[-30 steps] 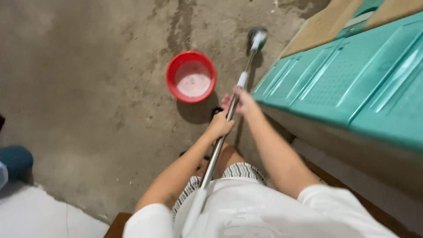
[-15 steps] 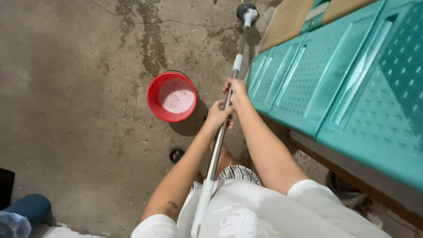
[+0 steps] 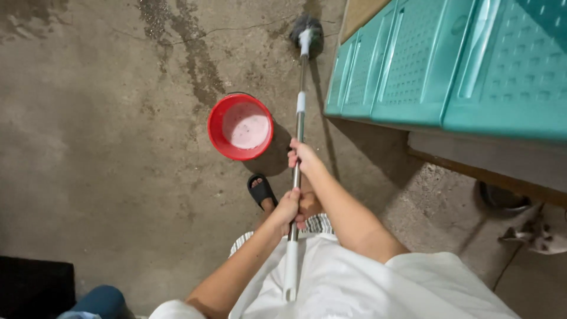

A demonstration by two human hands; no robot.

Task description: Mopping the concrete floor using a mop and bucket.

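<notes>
I hold a long metal mop handle (image 3: 299,121) with both hands. My right hand (image 3: 303,157) grips the pole higher up, and my left hand (image 3: 289,208) grips it lower, near my waist. The grey mop head (image 3: 308,32) rests on the wet concrete floor far ahead, beside the teal plastic cabinet (image 3: 413,65). A red bucket (image 3: 239,127) with pale soapy water stands just left of the pole. My foot in a black sandal (image 3: 261,190) is below the bucket.
Wet streaks and a crack (image 3: 195,47) run across the concrete ahead. A cat (image 3: 534,236) sits at the right under the cabinet's edge, near a dark bowl (image 3: 502,198). A black mat (image 3: 35,286) and a blue object (image 3: 97,301) lie at bottom left.
The mop head has been pushed farther away along the cabinet, and my view has shifted so the bucket sits nearer the centre. Both hands keep their grip on the pole.
</notes>
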